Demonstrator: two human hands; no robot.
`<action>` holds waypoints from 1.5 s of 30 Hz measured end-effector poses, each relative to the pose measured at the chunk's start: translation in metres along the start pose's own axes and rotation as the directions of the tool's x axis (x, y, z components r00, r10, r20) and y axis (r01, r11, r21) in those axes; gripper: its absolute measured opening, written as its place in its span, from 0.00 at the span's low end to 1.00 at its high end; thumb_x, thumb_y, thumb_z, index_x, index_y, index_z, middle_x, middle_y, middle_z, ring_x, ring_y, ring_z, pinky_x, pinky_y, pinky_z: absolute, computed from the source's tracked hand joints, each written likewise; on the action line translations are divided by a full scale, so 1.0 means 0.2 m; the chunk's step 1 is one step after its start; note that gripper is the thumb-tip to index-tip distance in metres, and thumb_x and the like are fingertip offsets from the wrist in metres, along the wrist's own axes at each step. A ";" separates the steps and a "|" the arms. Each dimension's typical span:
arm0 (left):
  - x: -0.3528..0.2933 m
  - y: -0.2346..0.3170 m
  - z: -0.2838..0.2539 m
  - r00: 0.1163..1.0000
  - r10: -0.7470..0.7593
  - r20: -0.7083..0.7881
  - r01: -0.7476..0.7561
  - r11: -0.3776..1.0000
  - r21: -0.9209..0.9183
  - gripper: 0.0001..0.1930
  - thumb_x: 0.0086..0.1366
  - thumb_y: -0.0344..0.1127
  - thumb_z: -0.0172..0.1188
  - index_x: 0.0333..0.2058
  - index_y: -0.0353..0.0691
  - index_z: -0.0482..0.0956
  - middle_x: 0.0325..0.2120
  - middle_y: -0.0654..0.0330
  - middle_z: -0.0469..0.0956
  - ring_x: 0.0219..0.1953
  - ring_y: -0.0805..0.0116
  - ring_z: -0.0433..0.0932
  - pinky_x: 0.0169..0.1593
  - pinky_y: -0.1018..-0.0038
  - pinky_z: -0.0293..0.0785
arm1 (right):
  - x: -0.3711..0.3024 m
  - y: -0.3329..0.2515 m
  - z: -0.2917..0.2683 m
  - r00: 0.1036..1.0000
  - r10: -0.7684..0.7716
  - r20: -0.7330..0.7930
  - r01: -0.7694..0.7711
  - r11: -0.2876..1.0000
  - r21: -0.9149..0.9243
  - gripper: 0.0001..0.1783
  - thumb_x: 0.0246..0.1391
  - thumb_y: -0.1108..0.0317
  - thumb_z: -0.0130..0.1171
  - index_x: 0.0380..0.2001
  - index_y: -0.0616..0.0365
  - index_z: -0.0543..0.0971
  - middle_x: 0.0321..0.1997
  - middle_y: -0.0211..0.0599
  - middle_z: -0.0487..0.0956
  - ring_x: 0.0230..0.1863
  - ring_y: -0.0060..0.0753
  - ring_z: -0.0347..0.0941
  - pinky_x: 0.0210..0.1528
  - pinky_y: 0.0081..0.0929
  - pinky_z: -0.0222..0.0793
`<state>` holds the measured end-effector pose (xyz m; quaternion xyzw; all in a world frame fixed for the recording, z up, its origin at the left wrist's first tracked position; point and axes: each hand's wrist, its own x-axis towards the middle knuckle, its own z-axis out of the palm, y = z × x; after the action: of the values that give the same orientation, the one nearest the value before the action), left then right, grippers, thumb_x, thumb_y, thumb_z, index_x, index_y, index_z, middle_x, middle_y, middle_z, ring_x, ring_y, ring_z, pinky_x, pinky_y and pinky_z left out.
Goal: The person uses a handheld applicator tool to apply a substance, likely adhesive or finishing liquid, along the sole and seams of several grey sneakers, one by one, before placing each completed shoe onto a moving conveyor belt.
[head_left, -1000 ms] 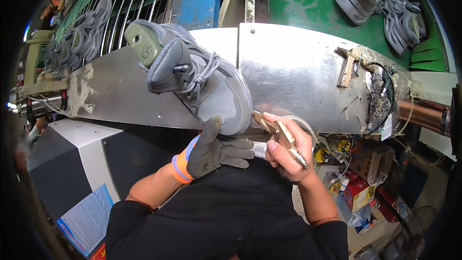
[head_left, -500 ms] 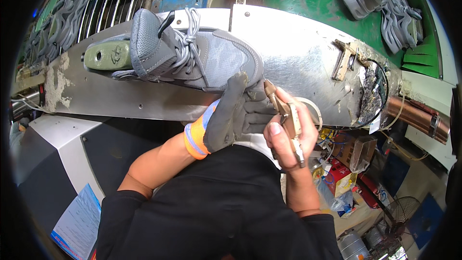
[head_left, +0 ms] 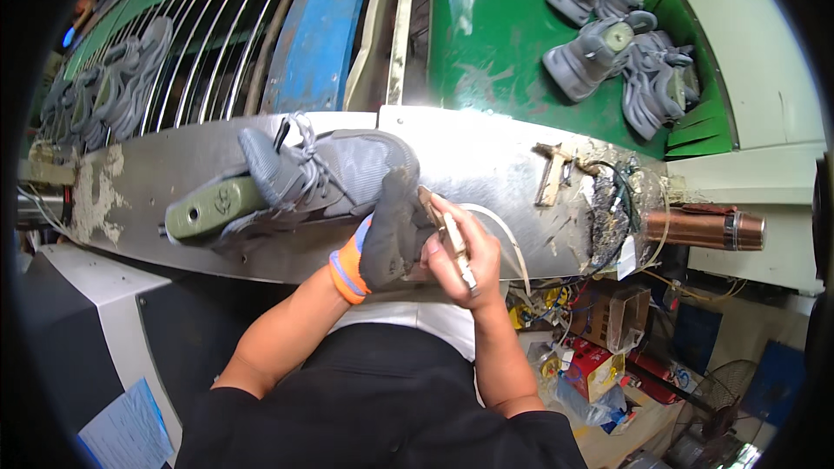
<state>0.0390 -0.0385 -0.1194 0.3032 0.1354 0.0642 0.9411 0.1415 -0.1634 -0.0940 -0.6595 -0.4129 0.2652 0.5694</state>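
A grey lace-up sneaker with a green shoe last inside lies tilted over the metal bench, its toe to the right. My left hand, in a dark grey glove with an orange cuff, grips the toe, thumb on the upper; its other fingers are partly hidden. Bare, my right hand is closed around a small brass-coloured spray gun. The gun's tip is close to the gloved fingers and the toe; whether it touches cannot be made out.
A similar metal tool lies on the bench beside dark residue and a cable. Several grey shoes sit on the green surface behind; more shoes rest by metal bars at left. A pale hose loops right of my hand.
The whole view has shifted, so the bench shows lower and more of the background appears. The sneaker has tipped, its heel end now lower. Both hands keep their holds.
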 end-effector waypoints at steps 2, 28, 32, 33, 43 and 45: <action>-0.05 0.08 0.05 0.990 -0.131 -0.044 0.123 0.981 -0.150 0.29 0.73 0.56 0.40 0.58 0.36 0.65 0.53 0.54 0.72 0.50 0.65 0.74 0.55 0.68 0.71 | 0.00 0.02 -0.10 0.971 0.236 0.039 -0.238 0.938 0.251 0.25 0.53 0.76 0.54 0.57 0.66 0.71 0.25 0.32 0.79 0.24 0.20 0.76 0.29 0.18 0.72; 0.06 0.88 -0.02 0.704 0.588 -0.397 -0.271 0.740 0.616 0.24 0.70 0.45 0.49 0.56 0.33 0.71 0.52 0.52 0.74 0.52 0.63 0.75 0.57 0.69 0.70 | -0.22 0.28 -0.71 0.834 0.047 -0.550 0.153 0.938 0.312 0.31 0.55 0.70 0.52 0.60 0.75 0.61 0.24 0.39 0.75 0.24 0.29 0.73 0.30 0.28 0.74; 1.08 1.16 0.11 0.780 0.590 -0.212 -0.219 0.573 0.790 0.21 0.66 0.42 0.57 0.55 0.39 0.74 0.41 0.62 0.79 0.39 0.73 0.77 0.39 0.72 0.76 | -0.22 0.28 -0.72 0.842 0.064 -0.535 0.130 0.939 0.318 0.30 0.55 0.71 0.53 0.60 0.74 0.62 0.25 0.40 0.76 0.25 0.30 0.74 0.30 0.28 0.74; 1.33 1.16 0.15 0.737 0.646 -0.198 -0.164 0.455 0.875 0.25 0.63 0.46 0.59 0.56 0.42 0.73 0.45 0.59 0.79 0.43 0.66 0.79 0.46 0.68 0.76 | -0.23 0.28 -0.72 0.838 0.077 -0.540 0.127 0.935 0.331 0.30 0.55 0.71 0.53 0.60 0.74 0.61 0.26 0.40 0.76 0.25 0.30 0.74 0.30 0.28 0.74; 1.98 1.01 0.06 0.847 0.509 0.155 0.192 -0.564 0.803 0.31 0.61 0.52 0.58 0.61 0.47 0.67 0.57 0.50 0.70 0.58 0.48 0.69 0.61 0.62 0.66 | -0.21 0.25 -0.69 0.772 0.205 -0.602 0.077 0.909 0.409 0.35 0.53 0.66 0.56 0.60 0.77 0.60 0.23 0.40 0.76 0.22 0.32 0.74 0.27 0.29 0.74; 1.74 0.95 -0.14 0.896 0.420 0.146 0.090 -0.491 0.866 0.35 0.60 0.55 0.60 0.61 0.41 0.66 0.59 0.48 0.68 0.61 0.49 0.65 0.64 0.64 0.61 | -0.20 0.24 -0.70 0.782 0.172 -0.599 0.116 0.905 0.410 0.33 0.54 0.70 0.54 0.60 0.77 0.59 0.25 0.41 0.77 0.25 0.31 0.74 0.31 0.29 0.74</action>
<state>0.3552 0.2017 -0.1042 0.9559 0.2093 0.1235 0.1649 0.2471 -0.2714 -0.1165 -0.5754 -0.1236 0.1247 0.7988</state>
